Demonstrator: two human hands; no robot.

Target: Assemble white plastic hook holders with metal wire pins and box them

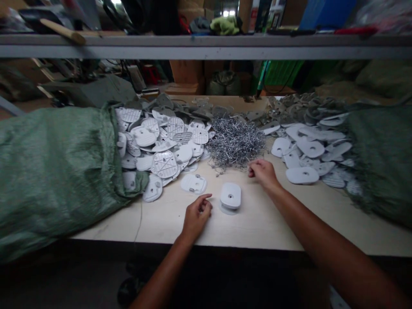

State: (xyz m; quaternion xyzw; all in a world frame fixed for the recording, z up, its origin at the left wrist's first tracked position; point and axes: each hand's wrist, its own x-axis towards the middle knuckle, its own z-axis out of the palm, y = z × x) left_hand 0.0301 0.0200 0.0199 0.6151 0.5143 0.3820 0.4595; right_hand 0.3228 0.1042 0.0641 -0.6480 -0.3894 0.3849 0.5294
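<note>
A white plastic plate (231, 192) with a small central hole lies over another rounded piece on the table in front of me. My left hand (197, 214) rests just left of it, index finger stretched out, other fingers loosely curled, holding nothing I can see. At the front right edge of a heap of thin metal pins (236, 139), like screws or nails, is my right hand (262, 171). Its thumb and fingers are pinched together; whatever they hold is too small to make out. A single white plate with metal clips (193, 183) lies beyond my left hand.
Many ribbed white plates (164, 164) spill from a green woven sack (58, 167) at left. More white plates (310, 147) lie at right before another green sack (383, 159). Grey pieces (299, 109) are heaped behind. A metal shelf edge (206, 52) crosses above the table.
</note>
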